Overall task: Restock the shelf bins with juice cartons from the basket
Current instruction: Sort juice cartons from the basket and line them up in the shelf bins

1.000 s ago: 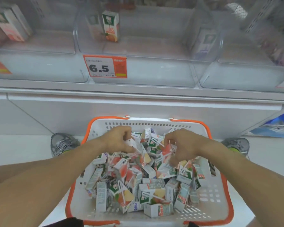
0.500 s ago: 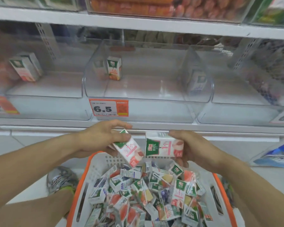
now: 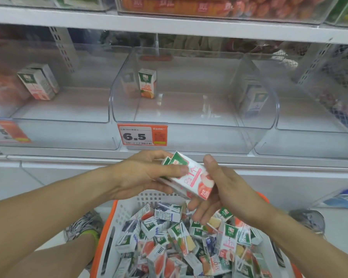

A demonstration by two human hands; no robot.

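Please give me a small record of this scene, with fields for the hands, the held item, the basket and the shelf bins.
left hand: grips the stacked peach cartons
right hand: fingers support the cartons from below, thumb up beside them
basket: white with orange rim, holds many mixed juice cartons
middle bin: one orange juice carton standing at the back left
left bin: peach cartons at the back
price tag: reads 6.5

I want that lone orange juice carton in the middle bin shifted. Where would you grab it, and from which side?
Pinch the orange juice carton across its two narrow sides, near the top. Reach in from the front, over the clear bin lip: it stands upright at the back left, with its left side close to the bin wall.
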